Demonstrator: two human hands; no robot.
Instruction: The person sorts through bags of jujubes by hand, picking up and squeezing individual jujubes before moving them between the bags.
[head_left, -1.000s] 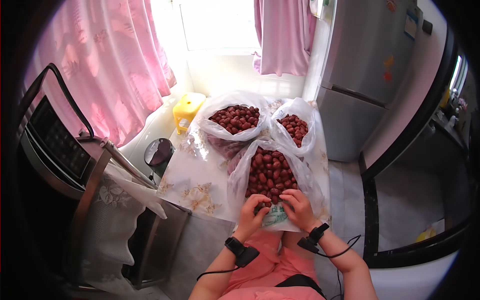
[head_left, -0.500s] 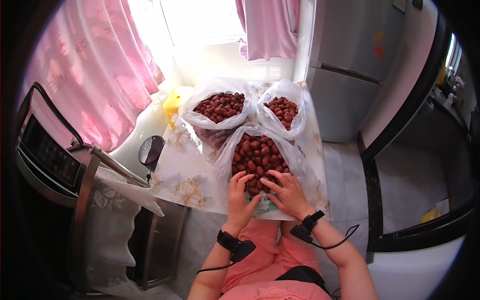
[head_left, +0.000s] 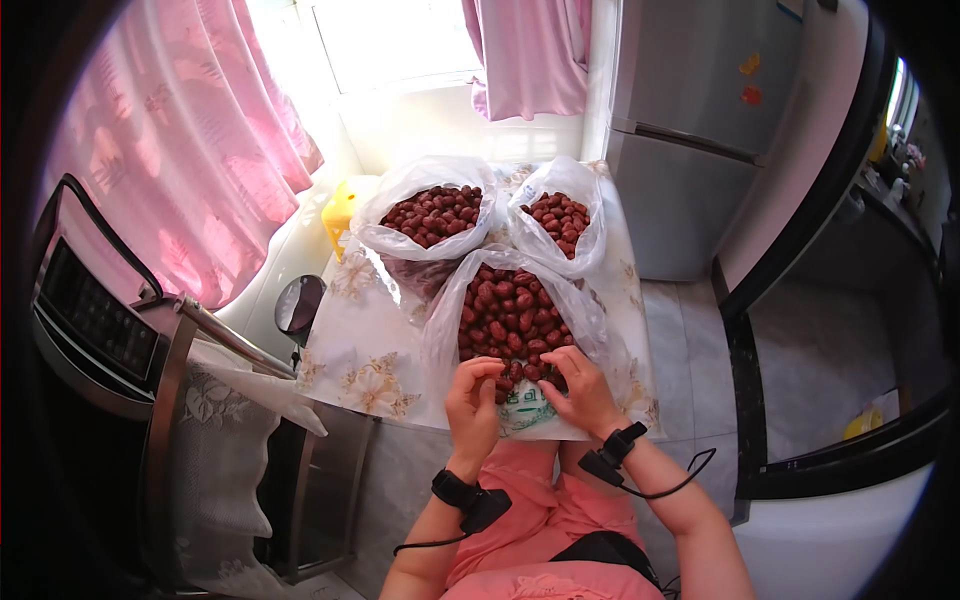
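The front plastic bag [head_left: 440,345] stands with its mouth wide, full of dark red jujubes [head_left: 512,315]. Green print shows on its near side. My left hand [head_left: 473,408] is at the bag's near left rim, fingers curled in and thumb beside them; what they hold, if anything, is hidden. At the near right of the bag, my right hand [head_left: 583,395] has its thumb and fingers apart, close to the nearest jujubes. Behind stand a larger bag of jujubes [head_left: 375,220] on the left and a smaller one [head_left: 590,235] on the right.
A patterned cloth covers the table [head_left: 345,335]. A yellow stool [head_left: 338,212] stands beyond its left edge, near a round dark object [head_left: 298,303]. To the left is a black appliance [head_left: 95,310], to the right a grey refrigerator [head_left: 665,200]. A pink curtain [head_left: 180,150] hangs at the window.
My left hand has drawn slightly back and its fingers have curled in. My right hand has shifted a little to the right, its thumb lower. More green print shows between the hands.
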